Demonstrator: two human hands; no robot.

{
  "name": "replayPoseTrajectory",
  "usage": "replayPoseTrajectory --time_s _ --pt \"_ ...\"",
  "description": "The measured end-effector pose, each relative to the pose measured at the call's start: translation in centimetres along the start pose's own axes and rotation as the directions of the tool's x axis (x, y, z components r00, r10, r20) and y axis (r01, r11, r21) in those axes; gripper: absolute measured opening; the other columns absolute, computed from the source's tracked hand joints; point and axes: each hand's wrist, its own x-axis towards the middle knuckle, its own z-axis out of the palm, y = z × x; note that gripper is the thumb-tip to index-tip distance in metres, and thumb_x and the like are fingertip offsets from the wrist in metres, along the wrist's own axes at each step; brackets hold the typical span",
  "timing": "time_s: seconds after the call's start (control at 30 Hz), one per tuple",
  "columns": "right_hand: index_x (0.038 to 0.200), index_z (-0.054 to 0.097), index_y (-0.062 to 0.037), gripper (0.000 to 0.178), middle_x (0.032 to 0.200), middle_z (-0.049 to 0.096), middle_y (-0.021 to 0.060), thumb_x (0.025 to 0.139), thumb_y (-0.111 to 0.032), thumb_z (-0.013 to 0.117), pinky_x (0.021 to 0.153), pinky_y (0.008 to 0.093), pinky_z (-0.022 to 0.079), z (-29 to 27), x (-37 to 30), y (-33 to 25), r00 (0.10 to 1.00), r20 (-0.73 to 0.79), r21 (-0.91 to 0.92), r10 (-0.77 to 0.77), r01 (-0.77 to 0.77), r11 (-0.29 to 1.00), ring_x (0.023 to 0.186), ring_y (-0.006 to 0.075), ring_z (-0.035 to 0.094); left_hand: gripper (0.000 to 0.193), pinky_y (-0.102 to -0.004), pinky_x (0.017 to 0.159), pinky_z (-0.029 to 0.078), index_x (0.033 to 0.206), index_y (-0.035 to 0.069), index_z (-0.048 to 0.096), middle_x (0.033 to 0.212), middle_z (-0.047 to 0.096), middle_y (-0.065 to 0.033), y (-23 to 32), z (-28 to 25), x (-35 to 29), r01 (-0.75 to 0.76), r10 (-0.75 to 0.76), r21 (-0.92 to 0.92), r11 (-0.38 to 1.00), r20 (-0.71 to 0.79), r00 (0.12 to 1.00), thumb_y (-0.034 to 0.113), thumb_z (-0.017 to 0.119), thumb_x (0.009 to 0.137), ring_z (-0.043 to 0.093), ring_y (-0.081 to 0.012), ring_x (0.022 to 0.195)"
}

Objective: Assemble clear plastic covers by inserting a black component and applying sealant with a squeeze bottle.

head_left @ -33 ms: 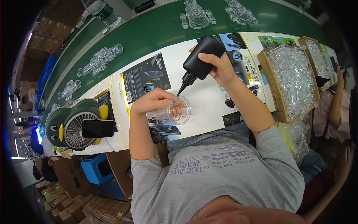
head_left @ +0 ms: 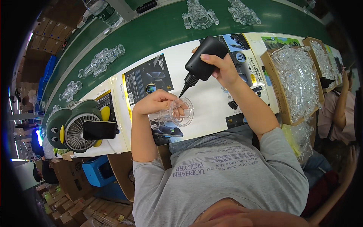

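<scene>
My left hand [head_left: 160, 103] is closed around a clear plastic part [head_left: 188, 120] with a round flared rim, its rim turned toward the right. In my right hand [head_left: 224, 68] is a black squeeze bottle [head_left: 207, 56], tilted so its pointed nozzle [head_left: 184, 90] aims down and left. The nozzle tip is at the upper edge of the clear part's rim; whether it touches, I cannot tell. Both hands are over the white and printed sheets on the table. My left fingers show partly through the clear plastic.
A cardboard box [head_left: 278, 85] heaped with small clear pieces stands at the right. Clear assemblies [head_left: 198, 15] stand along the green tabletop [head_left: 159, 32]. At the left a green fan [head_left: 75, 130] has a black phone [head_left: 99, 130] before it. A co-worker's arm [head_left: 342, 100] shows far right.
</scene>
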Motion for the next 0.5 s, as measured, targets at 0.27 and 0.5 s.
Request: replayPoseTrajectory --time_s 0.27,0.5 --pt "0.117 0.052 -0.0064 0.037 0.096 0.059 0.0046 0.082 -0.017 0.061 0.053 0.0169 0.041 -0.6 0.8 0.9 0.991 -0.129 0.049 -0.046 0.053 0.997 0.074 0.0057 0.056 0.036 -0.0253 0.069 0.048 0.102 -0.009 0.059 0.086 0.064 -0.0130 0.0 -0.2 -0.5 -0.043 0.039 -0.044 0.998 -0.096 0.995 0.023 0.056 0.087 0.061 -0.0157 0.075" --pt "0.120 0.054 -0.0150 0.053 0.128 0.046 0.0098 0.071 0.007 0.057 0.099 0.0347 0.034 -2.0 2.6 5.8 0.924 0.176 -0.760 -0.341 0.347 0.549 0.116 0.0279 0.044 0.035 -0.0351 0.075 0.053 0.111 -0.003 0.047 0.100 0.060 -0.0171 -0.9 -1.3 0.5 -0.399 0.243 -0.105 0.911 -0.644 0.726 0.019 0.057 0.086 0.063 -0.0270 0.089"
